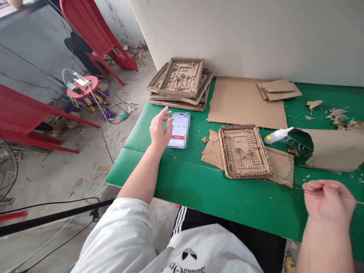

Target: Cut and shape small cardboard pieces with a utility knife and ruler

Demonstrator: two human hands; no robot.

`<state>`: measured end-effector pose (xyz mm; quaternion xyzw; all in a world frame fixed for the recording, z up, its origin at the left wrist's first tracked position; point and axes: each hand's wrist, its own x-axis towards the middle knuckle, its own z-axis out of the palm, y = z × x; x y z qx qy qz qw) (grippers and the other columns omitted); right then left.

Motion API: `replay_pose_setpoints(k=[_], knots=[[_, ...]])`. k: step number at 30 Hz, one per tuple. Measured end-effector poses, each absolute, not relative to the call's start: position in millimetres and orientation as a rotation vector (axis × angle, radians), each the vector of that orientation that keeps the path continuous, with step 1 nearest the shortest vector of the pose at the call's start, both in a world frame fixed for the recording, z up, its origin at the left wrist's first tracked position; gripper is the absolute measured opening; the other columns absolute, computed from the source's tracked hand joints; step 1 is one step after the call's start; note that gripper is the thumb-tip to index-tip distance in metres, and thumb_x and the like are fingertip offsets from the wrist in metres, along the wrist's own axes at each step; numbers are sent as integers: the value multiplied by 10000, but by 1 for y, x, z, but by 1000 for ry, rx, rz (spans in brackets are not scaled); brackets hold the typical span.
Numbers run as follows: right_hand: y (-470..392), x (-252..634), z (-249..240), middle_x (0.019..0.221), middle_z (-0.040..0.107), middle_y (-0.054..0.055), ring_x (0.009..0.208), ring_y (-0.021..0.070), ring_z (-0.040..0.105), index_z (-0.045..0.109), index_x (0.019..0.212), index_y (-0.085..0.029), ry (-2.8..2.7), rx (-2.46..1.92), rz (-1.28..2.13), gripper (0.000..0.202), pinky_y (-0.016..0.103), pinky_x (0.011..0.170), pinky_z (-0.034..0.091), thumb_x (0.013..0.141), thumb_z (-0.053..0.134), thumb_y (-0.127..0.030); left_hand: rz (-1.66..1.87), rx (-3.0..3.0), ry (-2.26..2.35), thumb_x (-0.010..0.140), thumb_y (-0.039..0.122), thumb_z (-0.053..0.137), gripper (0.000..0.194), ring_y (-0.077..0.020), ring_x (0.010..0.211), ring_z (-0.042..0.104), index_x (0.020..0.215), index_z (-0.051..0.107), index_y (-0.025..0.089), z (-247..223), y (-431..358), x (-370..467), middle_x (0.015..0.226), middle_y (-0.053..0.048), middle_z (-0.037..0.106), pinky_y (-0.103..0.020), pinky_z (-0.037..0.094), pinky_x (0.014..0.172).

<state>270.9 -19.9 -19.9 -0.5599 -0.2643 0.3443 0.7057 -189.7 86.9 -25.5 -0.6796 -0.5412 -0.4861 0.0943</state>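
Reaching with the left hand (160, 131) to the left side of the smartphone (178, 131), upright-facing on the green tabletop (187, 182) and showing timer-like digits; judging by the pose, attending to the timer rather than working cardboard. Raising thumb and forefinger slightly apart there, clamping nothing visible. Curling the right hand (330, 201) loosely, palm upward, over the table's near right side, showing no object; not revealing whether fingertips are meeting.

Leaving untouched the framed corrugated-cardboard relief panel (246, 151), lying face up right of the smartphone, between both hands, on top of cardboard scraps (280, 167). Lying just beyond its upper right corner, the white glue bottle (277, 135); sitting behind the smartphone, a stack of framed panels (182, 81). Probably calling, for any touch on the screen, for one light fingertip without sliding the smartphone; for any handling of the panel, for freeing both hands and sparing the fine relief.

Hiding the first digits partly behind the left hand, and blurring the smartphone's right edge under pixelation. Not disclosing whether fingertips are touching the screen. Concealing the right palm's contents under bent fingers, covering most lower stacked panels, and leaving the glue's dryness impossible to read.
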Motion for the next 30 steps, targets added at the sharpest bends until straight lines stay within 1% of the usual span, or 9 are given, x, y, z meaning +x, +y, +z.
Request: replay_pose_setpoints(k=[5,9,12,15,18,21,23,27,30], knots=[[-19,265,-19,487,655,32,407,150,595,664,529,-157,-571,-1308,800,418,236,352,459,269,889,-394,-1444,-2016,-1657,929,271,401,332,-132,782,683,1237,496,193,-25,86,-189,1054,-67,679,-310,528,818],[-20,264,-18,599,710,53,415,135,598,707,611,-167,-578,-1311,824,396,221,346,438,293,886,-321,-1452,-1999,-1705,935,272,374,334,-122,762,682,1239,494,204,-25,86,-190,1062,-62,673,-304,536,807],[-20,264,-17,523,675,14,418,147,599,670,541,-172,-562,-1271,786,371,213,336,412,255,890,-258,-1477,-1990,-1703,932,263,382,328,-122,757,681,1233,497,205,-24,85,-190,1058,-61,672,-309,535,810],[-20,263,-17,454,630,7,408,169,593,624,486,-161,-539,-1293,753,371,219,320,391,247,890,-260,-1498,-1985,-1706,927,254,390,324,-125,753,680,1226,504,206,-24,85,-190,1052,-59,672,-317,531,817],[-19,263,-16,397,583,-9,349,127,520,574,450,-159,-549,-1282,747,371,209,314,367,265,879,-262,-1512,-1988,-1695,922,240,395,326,-126,744,678,1226,506,205,-23,85,-189,1047,-58,672,-318,529,816],[-17,264,-15,339,504,-40,306,83,422,505,413,-158,-593,-1232,758,393,199,304,335,330,861,-302,-1521,-1986,-1679,917,229,401,326,-122,732,677,1224,508,200,-23,85,-188,1044,-61,672,-313,531,804],[-17,265,-15,341,491,-48,304,78,405,482,416,-159,-576,-1231,754,422,200,296,334,376,851,-359,-1513,-1984,-1691,918,234,396,325,-122,730,677,1222,506,200,-23,85,-188,1045,-61,673,-309,534,798],[-15,268,-19,375,532,-46,326,92,471,530,453,-156,-507,-1268,711,368,208,310,399,374,846,-327,-1505,-1982,-1706,918,240,392,325,-120,730,679,1222,503,204,-22,85,-188,1046,-60,675,-299,537,790],[-15,270,-25,427,602,-4,369,122,560,600,510,-142,-494,-1279,693,294,219,356,470,414,825,-303,-1504,-1979,-1689,919,236,391,324,-114,725,679,1223,500,208,-22,85,-188,1040,-60,675,-288,543,772]])
